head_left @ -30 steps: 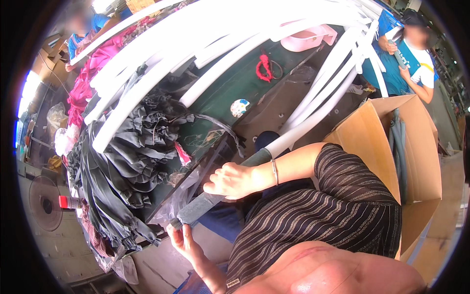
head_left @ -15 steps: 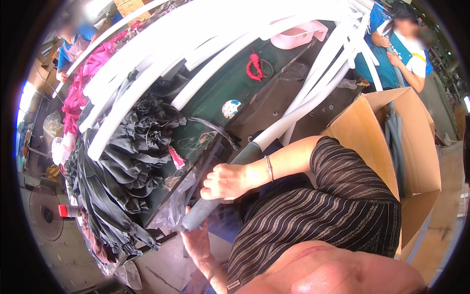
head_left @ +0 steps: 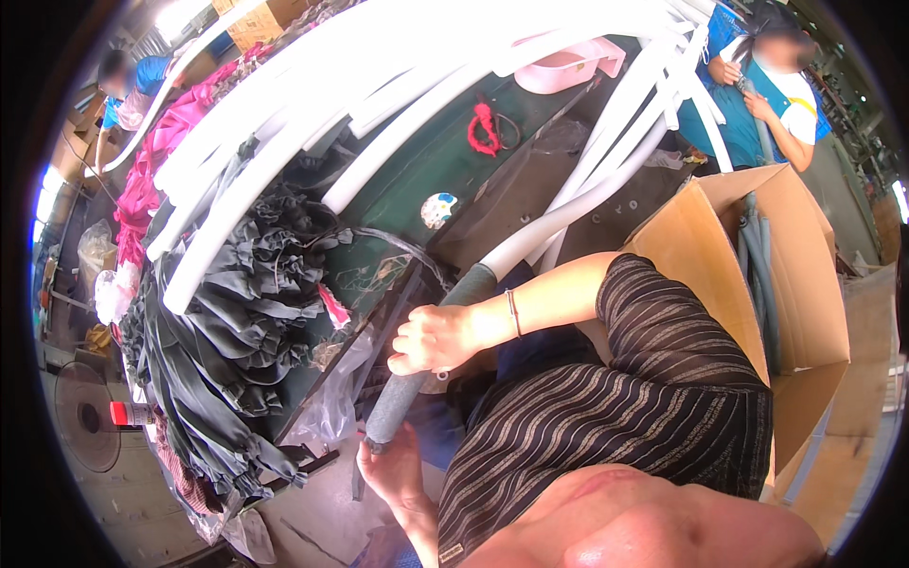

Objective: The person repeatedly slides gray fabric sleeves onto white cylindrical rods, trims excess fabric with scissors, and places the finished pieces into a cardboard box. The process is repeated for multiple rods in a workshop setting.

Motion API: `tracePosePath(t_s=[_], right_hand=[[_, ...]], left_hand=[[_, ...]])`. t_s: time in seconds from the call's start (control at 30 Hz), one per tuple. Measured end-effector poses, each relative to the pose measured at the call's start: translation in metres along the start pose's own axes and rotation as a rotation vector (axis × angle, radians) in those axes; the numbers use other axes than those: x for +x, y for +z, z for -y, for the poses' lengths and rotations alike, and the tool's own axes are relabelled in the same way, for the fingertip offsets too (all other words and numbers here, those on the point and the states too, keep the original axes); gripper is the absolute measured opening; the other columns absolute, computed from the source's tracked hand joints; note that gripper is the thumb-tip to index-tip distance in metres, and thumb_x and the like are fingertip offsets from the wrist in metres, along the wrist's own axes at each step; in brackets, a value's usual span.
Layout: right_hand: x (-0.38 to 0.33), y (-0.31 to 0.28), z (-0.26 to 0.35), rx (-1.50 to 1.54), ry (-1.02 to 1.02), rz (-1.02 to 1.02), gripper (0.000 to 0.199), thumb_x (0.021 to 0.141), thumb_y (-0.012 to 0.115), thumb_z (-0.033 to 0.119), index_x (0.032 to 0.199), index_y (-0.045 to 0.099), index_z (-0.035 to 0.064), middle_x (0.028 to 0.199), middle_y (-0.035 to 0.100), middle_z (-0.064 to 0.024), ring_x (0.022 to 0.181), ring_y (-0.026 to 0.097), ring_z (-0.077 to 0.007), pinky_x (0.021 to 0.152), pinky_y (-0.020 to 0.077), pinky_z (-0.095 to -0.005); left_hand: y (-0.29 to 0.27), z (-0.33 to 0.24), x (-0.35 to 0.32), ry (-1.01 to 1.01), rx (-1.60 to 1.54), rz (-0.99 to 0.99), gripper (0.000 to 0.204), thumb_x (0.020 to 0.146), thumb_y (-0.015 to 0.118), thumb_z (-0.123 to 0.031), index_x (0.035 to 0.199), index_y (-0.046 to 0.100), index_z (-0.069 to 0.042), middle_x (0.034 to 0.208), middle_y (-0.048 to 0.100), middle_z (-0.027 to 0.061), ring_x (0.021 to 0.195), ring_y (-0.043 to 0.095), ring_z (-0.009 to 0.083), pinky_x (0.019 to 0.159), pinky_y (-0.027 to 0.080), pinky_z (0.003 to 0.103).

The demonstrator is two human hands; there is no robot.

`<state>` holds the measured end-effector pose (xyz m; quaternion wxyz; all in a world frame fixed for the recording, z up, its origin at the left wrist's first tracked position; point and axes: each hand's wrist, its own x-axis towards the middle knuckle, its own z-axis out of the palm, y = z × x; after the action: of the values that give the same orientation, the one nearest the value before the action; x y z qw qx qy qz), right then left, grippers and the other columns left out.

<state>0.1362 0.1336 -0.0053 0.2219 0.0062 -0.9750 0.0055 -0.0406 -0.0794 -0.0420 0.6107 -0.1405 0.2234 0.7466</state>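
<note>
Your right hand [head_left: 434,338] was wrapped around a grey sleeve [head_left: 428,364] covering the near end of a long white tube [head_left: 578,210]. Your left hand [head_left: 393,466] cupped the sleeve's lower end from beneath, fingers closed on it. The tube ran up and away over the green counter [head_left: 445,161], among other white tubes. Grey fabric [head_left: 222,312] lay heaped at the counter's left, with pink fabric [head_left: 151,166] beyond it. An open cardboard box [head_left: 757,284] stood at your right, holding grey tubes.
</note>
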Motion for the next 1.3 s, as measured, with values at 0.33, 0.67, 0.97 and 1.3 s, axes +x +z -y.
tracePosePath(t_s=[0.33, 0.67, 0.97, 1.3], right_hand=[[-0.004, 0.002, 0.003, 0.023, 0.014, -0.055, 0.026, 0.07, 0.064, 0.021, 0.092, 0.053, 0.0112, 0.069, 0.051, -0.001, 0.065, 0.057, -0.0176, 0.053, 0.0424, -0.0313], [-0.002, 0.024, 0.035, 0.176, 0.103, 0.05, 0.045, 0.066, 0.065, 0.018, 0.105, 0.047, 0.0061, 0.076, 0.057, -0.0096, 0.072, 0.062, -0.0267, 0.056, 0.0492, -0.0382], [0.014, 0.033, 0.047, 0.398, 0.3, 0.291, 0.037, 0.062, 0.069, 0.023, 0.089, 0.057, 0.0012, 0.074, 0.064, -0.0147, 0.071, 0.066, -0.0321, 0.062, 0.0508, -0.0422], [0.005, 0.035, 0.045, 0.356, 0.262, 0.32, 0.031, 0.06, 0.068, 0.021, 0.082, 0.058, 0.0016, 0.068, 0.064, -0.0154, 0.066, 0.065, -0.032, 0.06, 0.0511, -0.0408]], left_hand=[[-0.033, 0.003, 0.002, 0.01, -0.076, 0.018, 0.041, 0.078, 0.064, -0.01, 0.118, 0.057, -0.006, 0.119, 0.058, 0.0131, 0.113, 0.051, 0.0276, 0.097, 0.037, 0.046], [-0.014, 0.023, 0.004, 0.041, 0.486, 0.165, 0.039, 0.081, 0.07, -0.02, 0.116, 0.057, -0.007, 0.115, 0.06, 0.0034, 0.113, 0.051, 0.0197, 0.097, 0.039, 0.042], [0.003, 0.047, 0.013, 0.472, 0.772, 0.032, 0.019, 0.084, 0.06, 0.0, 0.103, 0.057, -0.004, 0.108, 0.055, 0.0047, 0.097, 0.053, 0.0146, 0.091, 0.04, 0.031], [0.021, 0.035, 0.005, 0.779, 1.922, 0.041, 0.023, 0.082, 0.069, -0.016, 0.079, 0.055, 0.003, 0.077, 0.053, 0.0089, 0.066, 0.047, 0.0183, 0.061, 0.04, 0.032]])
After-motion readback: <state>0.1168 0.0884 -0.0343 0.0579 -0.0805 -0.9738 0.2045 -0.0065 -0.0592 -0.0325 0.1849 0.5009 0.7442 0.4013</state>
